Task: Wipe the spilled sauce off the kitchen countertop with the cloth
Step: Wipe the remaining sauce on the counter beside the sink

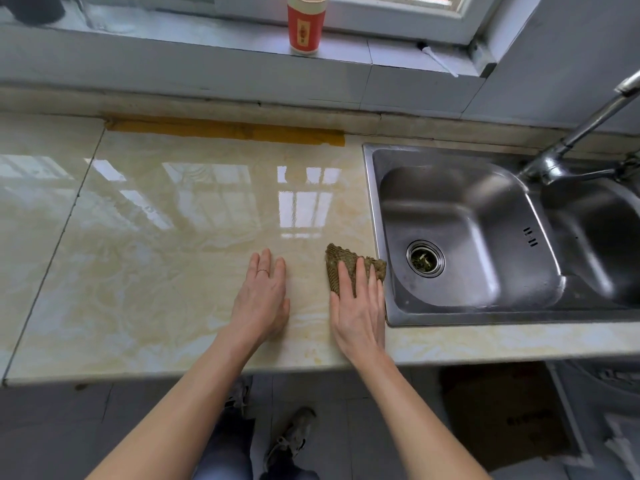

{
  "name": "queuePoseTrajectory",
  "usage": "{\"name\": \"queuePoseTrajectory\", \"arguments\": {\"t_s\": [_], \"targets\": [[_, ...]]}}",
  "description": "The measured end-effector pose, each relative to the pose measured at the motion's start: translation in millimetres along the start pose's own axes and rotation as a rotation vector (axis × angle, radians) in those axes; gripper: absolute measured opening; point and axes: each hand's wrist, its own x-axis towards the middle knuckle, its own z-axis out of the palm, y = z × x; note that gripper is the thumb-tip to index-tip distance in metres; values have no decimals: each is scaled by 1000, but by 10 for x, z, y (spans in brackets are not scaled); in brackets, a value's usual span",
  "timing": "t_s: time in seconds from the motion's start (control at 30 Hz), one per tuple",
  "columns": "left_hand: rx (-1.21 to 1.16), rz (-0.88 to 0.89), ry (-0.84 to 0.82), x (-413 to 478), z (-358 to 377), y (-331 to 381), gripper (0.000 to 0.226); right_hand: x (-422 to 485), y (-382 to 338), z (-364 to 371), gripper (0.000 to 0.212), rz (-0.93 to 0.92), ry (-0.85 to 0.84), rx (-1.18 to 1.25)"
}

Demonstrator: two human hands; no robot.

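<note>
- Right hand, fingers straight, presses cloth on counter beside sink.
- Left hand lies flat, fingers straight.
- Drain holds greenish scraps.
- Far cup: contents unseen.

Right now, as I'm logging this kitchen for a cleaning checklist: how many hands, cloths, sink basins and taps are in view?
Hands: 2, the left hand flat on the counter and the right hand pressing the cloth
Cloths: 1
Sink basins: 2, the left basin and the right basin
Taps: 1, the tap
Total: 6
</note>
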Motion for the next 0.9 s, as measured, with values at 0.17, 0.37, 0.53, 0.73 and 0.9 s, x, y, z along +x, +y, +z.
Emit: {"name": "queuePoseTrajectory", "arguments": {"t_s": [0.17,0.37,0.53,0.73,0.9], "targets": [[-22,10,-14,-12,-12,-42,67,382,-63,-31,66,16,-34,7],[-37,15,-20,-17,-28,-48,66,-327,-8,-33,57,-90,-68,28],[-42,13,-36,1,-26,-82,66,185,74,-54,59,-56,-61,43],[-31,3,-44,-8,-8,-46,67,-36,-29,-25,58,-91,-44,67],[-41,4,-46,3,-31,-64,65,-234,70,-56,56,-165,-95,94]]}}
